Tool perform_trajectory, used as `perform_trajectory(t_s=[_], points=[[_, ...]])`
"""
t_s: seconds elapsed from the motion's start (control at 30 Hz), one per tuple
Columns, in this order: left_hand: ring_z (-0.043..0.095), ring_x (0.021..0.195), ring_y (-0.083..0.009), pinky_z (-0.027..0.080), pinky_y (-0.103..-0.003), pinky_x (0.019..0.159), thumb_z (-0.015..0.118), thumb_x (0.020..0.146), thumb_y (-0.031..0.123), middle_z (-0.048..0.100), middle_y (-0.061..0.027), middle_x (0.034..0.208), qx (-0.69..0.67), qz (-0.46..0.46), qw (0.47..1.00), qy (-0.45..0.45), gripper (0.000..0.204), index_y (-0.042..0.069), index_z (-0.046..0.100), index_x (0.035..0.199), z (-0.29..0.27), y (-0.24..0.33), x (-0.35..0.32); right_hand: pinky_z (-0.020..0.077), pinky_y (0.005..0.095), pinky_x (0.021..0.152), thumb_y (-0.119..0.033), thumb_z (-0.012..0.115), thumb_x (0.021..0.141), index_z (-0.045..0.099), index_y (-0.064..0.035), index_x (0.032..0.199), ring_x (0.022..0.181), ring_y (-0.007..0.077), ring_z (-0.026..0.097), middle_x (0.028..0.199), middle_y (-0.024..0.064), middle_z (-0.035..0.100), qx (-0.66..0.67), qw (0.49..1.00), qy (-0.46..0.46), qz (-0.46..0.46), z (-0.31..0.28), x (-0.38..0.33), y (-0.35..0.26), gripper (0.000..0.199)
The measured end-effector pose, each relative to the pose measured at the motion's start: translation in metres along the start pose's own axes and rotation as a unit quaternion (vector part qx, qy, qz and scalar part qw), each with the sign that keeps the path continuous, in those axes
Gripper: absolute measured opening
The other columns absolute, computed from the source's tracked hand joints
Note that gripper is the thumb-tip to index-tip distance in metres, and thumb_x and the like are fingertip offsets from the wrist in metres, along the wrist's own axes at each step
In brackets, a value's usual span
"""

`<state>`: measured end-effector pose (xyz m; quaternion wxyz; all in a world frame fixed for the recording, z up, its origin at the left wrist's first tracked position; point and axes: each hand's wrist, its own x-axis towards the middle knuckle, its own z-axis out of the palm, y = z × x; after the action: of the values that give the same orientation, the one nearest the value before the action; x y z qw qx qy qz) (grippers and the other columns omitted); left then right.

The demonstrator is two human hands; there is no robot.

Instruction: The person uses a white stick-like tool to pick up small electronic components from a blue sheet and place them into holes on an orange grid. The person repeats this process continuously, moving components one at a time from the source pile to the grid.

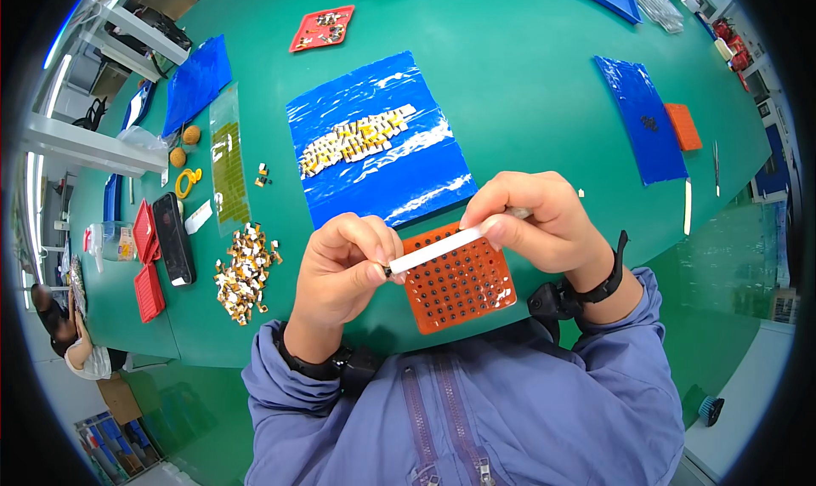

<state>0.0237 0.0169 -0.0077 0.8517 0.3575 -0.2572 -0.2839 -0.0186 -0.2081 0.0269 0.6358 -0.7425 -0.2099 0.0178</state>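
Note:
My right hand [535, 222] holds a slim white stick-like tool [442, 246] that slants down to the left. My left hand [344, 269] pinches a tiny dark part against the tool's lower tip. Both hands hover over an orange perforated tray [463, 286] with small dark parts in its holes, near the table's front edge. Beyond the hands a blue plastic sheet [382, 176] carries rows of small yellow-and-white pieces [357, 142].
A loose heap of small brown-and-white parts [245, 273] lies left of my left hand. Further left are a black phone [174, 239] and red trays [149, 290]. A red tray [323, 28] sits far back, another blue sheet [639, 120] with an orange tray [682, 126] at right.

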Motion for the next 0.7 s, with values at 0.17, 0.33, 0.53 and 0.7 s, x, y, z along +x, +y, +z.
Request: perform_trajectory(t_s=[0.17, 0.33, 0.53, 0.7], points=[[0.050, 0.066, -0.0147, 0.043, -0.027, 0.061, 0.058, 0.081, 0.009, 0.048, -0.0044, 0.071, -0.014, -0.009, 1.000, -0.002, 0.012, 0.006, 0.047, 0.079, 0.000, -0.001, -0.001, 0.0368, 0.0229, 0.056, -0.001, 0.061, 0.076, 0.057, 0.0000, 0.082, 0.065, 0.0110, 0.050, 0.073, 0.0052, 0.055, 0.008, 0.996, 0.035, -0.076, 0.007, 0.003, 0.011, 0.008], [0.045, 0.065, -0.0127, 0.043, -0.027, 0.058, 0.059, 0.082, 0.013, 0.044, -0.0020, 0.071, 0.003, -0.021, 1.000, -0.004, 0.016, 0.009, 0.044, 0.078, 0.002, 0.002, 0.000, 0.0445, 0.0244, 0.064, -0.004, 0.062, 0.077, 0.058, -0.0004, 0.085, 0.072, 0.0128, 0.057, 0.080, 0.0060, 0.060, -0.003, 0.997, 0.028, -0.076, 0.005, 0.003, 0.009, 0.010], [0.045, 0.066, -0.0128, 0.043, -0.027, 0.058, 0.060, 0.081, 0.013, 0.044, -0.0020, 0.071, 0.017, -0.017, 0.999, -0.020, 0.016, 0.009, 0.045, 0.078, 0.001, 0.002, 0.001, 0.0441, 0.0264, 0.061, -0.004, 0.063, 0.076, 0.058, -0.0008, 0.085, 0.069, 0.0152, 0.056, 0.078, 0.0058, 0.059, -0.062, 0.995, 0.012, -0.078, 0.001, 0.003, 0.007, 0.011], [0.052, 0.066, -0.0163, 0.043, -0.028, 0.062, 0.059, 0.081, 0.008, 0.050, -0.0056, 0.072, -0.016, 0.005, 1.000, -0.009, 0.012, 0.005, 0.048, 0.079, -0.001, 0.001, -0.001, 0.0433, 0.0266, 0.058, -0.005, 0.062, 0.076, 0.059, -0.0013, 0.084, 0.066, 0.0171, 0.054, 0.073, 0.0062, 0.057, -0.059, 0.992, 0.017, -0.111, 0.004, 0.003, 0.009, 0.010]])
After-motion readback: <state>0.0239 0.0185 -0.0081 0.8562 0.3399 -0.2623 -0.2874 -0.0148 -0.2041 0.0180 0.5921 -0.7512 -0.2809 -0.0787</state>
